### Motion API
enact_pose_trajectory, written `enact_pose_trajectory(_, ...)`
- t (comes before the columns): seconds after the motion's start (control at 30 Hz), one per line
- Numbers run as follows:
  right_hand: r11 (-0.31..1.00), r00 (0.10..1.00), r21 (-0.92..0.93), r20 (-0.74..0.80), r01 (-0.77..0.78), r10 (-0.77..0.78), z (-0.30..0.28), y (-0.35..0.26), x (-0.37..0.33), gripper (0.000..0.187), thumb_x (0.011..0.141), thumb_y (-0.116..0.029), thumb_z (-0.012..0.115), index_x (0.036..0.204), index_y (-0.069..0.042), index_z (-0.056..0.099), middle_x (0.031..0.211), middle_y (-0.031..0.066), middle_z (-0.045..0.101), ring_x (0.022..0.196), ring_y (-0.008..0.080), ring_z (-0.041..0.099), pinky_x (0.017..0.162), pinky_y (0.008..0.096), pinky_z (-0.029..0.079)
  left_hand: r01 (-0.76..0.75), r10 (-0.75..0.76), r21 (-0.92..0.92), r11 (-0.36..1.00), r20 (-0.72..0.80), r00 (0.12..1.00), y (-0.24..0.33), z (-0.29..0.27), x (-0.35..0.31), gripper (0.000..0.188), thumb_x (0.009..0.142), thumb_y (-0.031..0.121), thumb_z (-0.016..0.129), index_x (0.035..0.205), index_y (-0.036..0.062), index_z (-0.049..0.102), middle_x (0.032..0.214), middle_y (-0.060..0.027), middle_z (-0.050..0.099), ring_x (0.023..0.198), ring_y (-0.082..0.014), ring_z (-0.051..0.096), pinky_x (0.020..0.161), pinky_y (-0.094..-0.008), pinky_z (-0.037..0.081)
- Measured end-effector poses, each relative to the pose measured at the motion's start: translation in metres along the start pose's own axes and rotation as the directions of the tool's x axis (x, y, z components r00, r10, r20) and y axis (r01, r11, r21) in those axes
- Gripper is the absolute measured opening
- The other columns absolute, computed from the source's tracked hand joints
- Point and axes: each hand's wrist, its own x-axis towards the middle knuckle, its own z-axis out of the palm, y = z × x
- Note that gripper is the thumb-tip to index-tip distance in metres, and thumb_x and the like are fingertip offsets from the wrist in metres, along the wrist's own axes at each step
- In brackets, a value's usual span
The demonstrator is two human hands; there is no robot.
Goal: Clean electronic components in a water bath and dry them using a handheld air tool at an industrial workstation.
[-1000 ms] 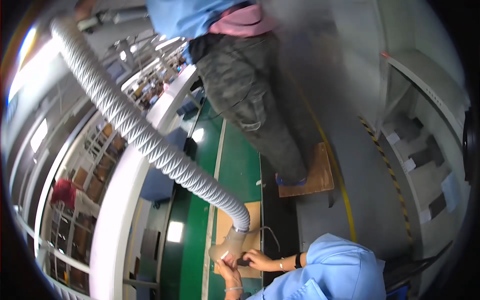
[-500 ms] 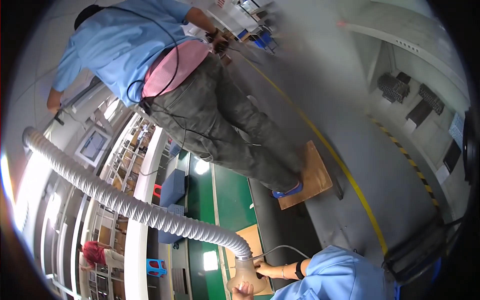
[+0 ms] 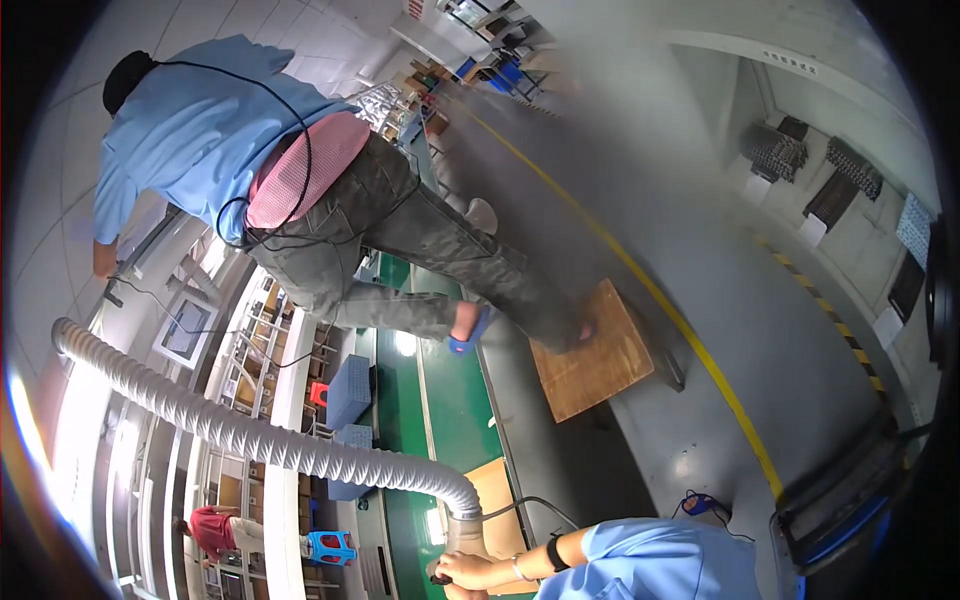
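Observation:
My right hand, with a black band on the wrist and a blue sleeve, reaches in from the lower right. Its fingers are closed round a dark, rounded thing whose kind I cannot make out. Directly behind the hand, a translucent funnel hood hangs at the end of a white ribbed hose. Part of my left hand shows at the lower edge, below the right one; its fingers are mostly hidden. A brown board lies on the green conveyor belt beside the hood, and a dark cable crosses it.
A co-worker in a blue shirt stands ahead, one foot on a wooden stool, the other leg over the belt. Blue crates line the belt's far side. A person in red and a blue plastic stool are at left.
My right hand has moved left, in front of the hood, and my left hand has dropped mostly out of view. The co-worker has lifted one foot off the wooden stool toward the belt.

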Motion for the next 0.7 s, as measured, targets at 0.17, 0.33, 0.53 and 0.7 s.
enact_pose_trajectory(0.17,0.943,0.943,0.031,-0.018,-0.332,0.333,0.040,0.011,0.052,0.022,0.080,-0.017,0.051,0.097,-0.005,0.057,0.102,0.0188,0.054,0.099,0.0328,0.052,0.079,0.0408,0.045,-0.054,0.099,0.158,0.986,-0.289,0.952,0.001,0.035,-0.005,0.025,0.093,0.030,0.037,0.084,0.0106,0.050,0.078,-0.0021,0.053,0.070,-0.0194,0.050,0.068,-0.0363,0.046)
enact_pose_trajectory(0.33,0.859,0.862,-0.488,0.357,-0.156,0.359,0.025,0.003,0.105,0.023,0.079,-0.013,0.056,0.098,-0.004,0.065,0.100,0.0186,0.060,0.100,0.0286,0.056,0.084,0.0435,0.044,-0.136,0.239,0.246,0.960,-0.461,0.855,0.007,0.023,-0.025,0.028,0.094,0.033,0.034,0.090,0.0099,0.049,0.077,-0.0036,0.054,0.071,-0.0212,0.053,0.069,-0.0379,0.047)
enact_pose_trajectory(0.53,0.683,0.579,-0.688,0.462,-0.243,0.672,0.052,0.053,0.146,0.018,0.074,-0.013,0.060,0.088,-0.005,0.069,0.103,0.0139,0.062,0.100,0.0291,0.057,0.084,0.0426,0.044,-0.131,0.283,0.319,0.939,-0.498,0.820,0.003,0.034,-0.009,0.038,0.096,0.039,0.028,0.101,0.0069,0.048,0.085,-0.0108,0.057,0.082,-0.0281,0.058,0.075,-0.0443,0.049)
enact_pose_trajectory(0.7,0.940,0.925,-0.341,0.353,-0.012,0.140,0.018,0.004,0.073,0.020,0.071,-0.014,0.061,0.088,-0.006,0.066,0.100,0.0118,0.057,0.101,0.0282,0.052,0.079,0.0402,0.045,0.010,-0.001,-0.029,1.000,0.301,0.954,0.015,-0.059,-0.002,0.031,0.094,0.032,0.034,0.092,0.0092,0.054,0.090,-0.0051,0.058,0.080,-0.0211,0.054,0.072,-0.0363,0.047)
